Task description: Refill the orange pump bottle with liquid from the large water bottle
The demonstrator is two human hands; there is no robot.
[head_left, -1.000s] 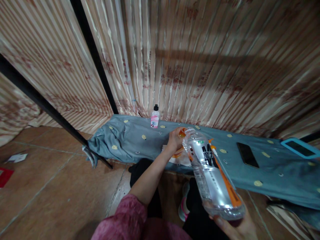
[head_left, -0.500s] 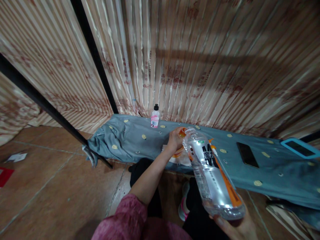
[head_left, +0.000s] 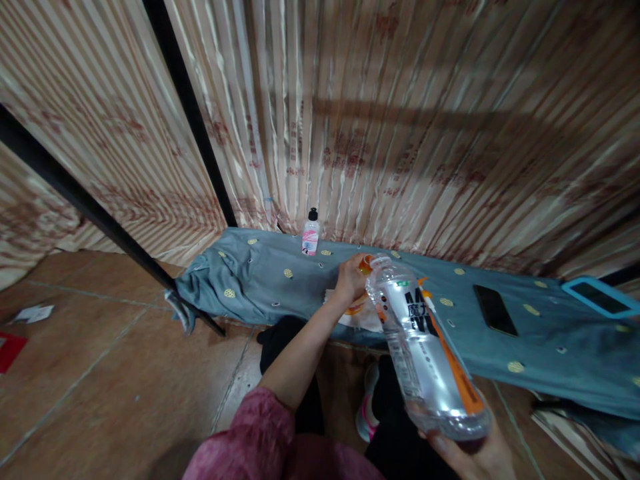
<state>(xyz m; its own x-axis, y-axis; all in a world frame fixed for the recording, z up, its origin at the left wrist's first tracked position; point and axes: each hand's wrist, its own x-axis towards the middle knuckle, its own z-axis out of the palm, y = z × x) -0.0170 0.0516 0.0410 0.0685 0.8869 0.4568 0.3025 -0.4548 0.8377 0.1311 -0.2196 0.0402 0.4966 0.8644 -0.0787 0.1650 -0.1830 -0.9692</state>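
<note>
A: Anything moving since the earlier frame?
B: Barely. Both hands are staying put; only the view is drifting a hair, with the floor scraps at far left sliding toward the edge.
A: Right hand?
B: The right hand (head_left: pixel 475 457) is cupping the base of the big clear bottle (head_left: pixel 423 347), grip clamped around its bottom. The bottle is tilting, neck pointing away and up, over the near edge of the bed (head_left: pixel 260 280).
A: Left?
B: The left hand (head_left: pixel 350 280) is sitting at the bottle's mouth, fingers closing on an orange cap (head_left: pixel 367 264). Cannot tell whether the cap is on the threads or off.
A: Under it?
B: Something white and orange is lying on the bed just below that hand, mostly hidden.
A: Other stuff?
B: A small pink-labelled bottle (head_left: pixel 311 233) is standing upright at the back by the striped curtain (head_left: pixel 400 120). A black phone (head_left: pixel 495 309) is lying flat to the right, and a blue-cased tablet (head_left: pixel 600 297) farther right, well apart from the hands.
</note>
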